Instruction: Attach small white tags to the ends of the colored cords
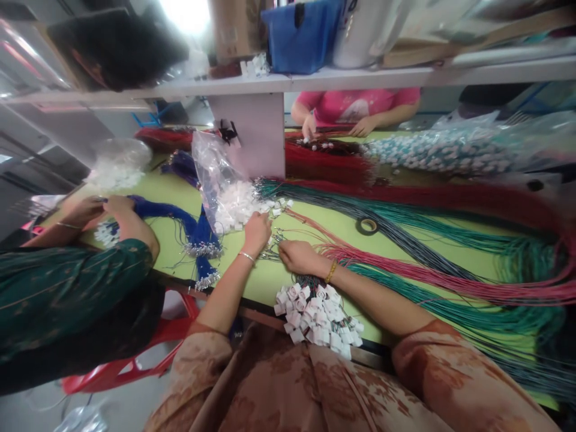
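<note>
My left hand (pixel 258 234) is closed, its fingertips curled beside a heap of white plastic connectors (pixel 236 204) and a few loose ones. My right hand (pixel 300 258) is also closed, low over the table, with thin wire ends and small metal terminals at its fingertips. What either hand pinches is too small to make out. Pink wires (pixel 387 264) run rightward from near my right hand. Below that hand, at the table's front edge, lies a bunch of white connectors (pixel 317 318) fitted on wires.
Green wires (pixel 450 228), dark grey wires (pixel 418 249) and a black tape roll (pixel 368 226) lie on the yellow-green table. At left, a co-worker's hands (pixel 105 207) handle blue wires (pixel 157 207). Another person in pink (pixel 360 108) works across, below a shelf (pixel 382 77).
</note>
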Demonstrator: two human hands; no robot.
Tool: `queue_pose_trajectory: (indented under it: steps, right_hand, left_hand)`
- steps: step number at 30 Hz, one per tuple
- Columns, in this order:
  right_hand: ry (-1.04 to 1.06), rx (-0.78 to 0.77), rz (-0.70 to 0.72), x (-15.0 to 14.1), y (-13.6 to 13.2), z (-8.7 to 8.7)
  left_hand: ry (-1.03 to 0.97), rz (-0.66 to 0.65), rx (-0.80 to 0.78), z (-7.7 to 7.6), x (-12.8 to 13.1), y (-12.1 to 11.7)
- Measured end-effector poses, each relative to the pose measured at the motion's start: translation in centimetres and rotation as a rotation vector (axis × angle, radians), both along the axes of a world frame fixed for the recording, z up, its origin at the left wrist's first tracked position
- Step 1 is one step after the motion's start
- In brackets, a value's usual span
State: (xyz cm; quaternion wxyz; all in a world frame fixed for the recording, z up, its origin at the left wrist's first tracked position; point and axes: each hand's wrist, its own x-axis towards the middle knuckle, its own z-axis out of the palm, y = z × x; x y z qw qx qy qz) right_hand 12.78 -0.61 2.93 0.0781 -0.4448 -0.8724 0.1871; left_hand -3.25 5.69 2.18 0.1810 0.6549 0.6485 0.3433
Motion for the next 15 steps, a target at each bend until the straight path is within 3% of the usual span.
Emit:
queue_pose_trajectory:
  steps: [3, 6, 9, 12, 15]
  right_hand:
    - [0.022, -0.01, -0.027, 0.4, -0.1, 0.4]
    - [0.12, -0.017, -0.048, 0.8, 0.1, 0.0]
    - [0.226, -0.038, -0.056, 1.0, 0.5, -0.7]
    - [0.313, -0.062, -0.064, 1.1, 0.9, -1.2]
    - [0.427, -0.11, -0.08, 0.9, 1.2, -1.2]
  left_hand:
    - [0.049, 0.016, -0.012, -0.3, -0.8, 0.5]
    - [-0.026, 0.009, -0.105, -0.1, -1.5, -1.1]
    - [-0.118, -0.09, -0.232, 0.2, -2.3, -3.0]
    - [-0.042, -0.133, -0.198, 0.4, -2.7, -4.2]
    - [-0.025, -0.073, -0.139, 0.5, -2.9, -4.7]
